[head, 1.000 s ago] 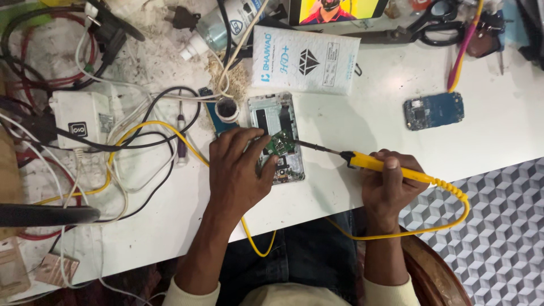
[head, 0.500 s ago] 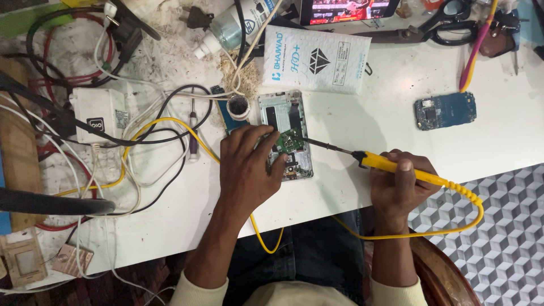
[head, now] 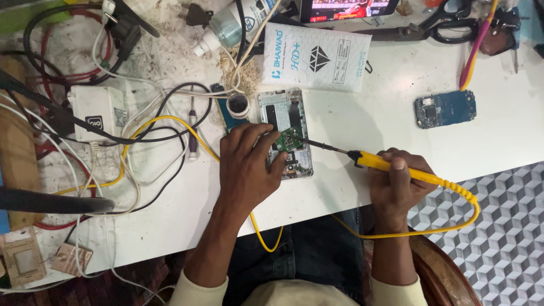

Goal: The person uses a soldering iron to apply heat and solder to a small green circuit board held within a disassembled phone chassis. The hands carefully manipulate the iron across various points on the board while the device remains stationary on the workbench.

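White bench (head: 362,124): one phone (head: 286,133), one iron (head: 396,168).

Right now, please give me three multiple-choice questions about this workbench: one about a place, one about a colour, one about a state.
1. Where does the loose blue circuit board lie?
A. on the white table, away from both hands
B. under the left hand
C. on the patterned floor

2. What colour is the handle of the soldering iron?
A. red
B. yellow
C. green

3. What is the state of the opened phone?
A. closed, with its cover on
B. wrapped in a pouch
C. open, with a small green board showing inside

Answers:
1 A: it rests alone on the table, beyond the right hand.
2 B: the handle gripped by the right hand is yellow, like its cord.
3 C: the left hand steadies the phone, and the iron's tip meets the green board.
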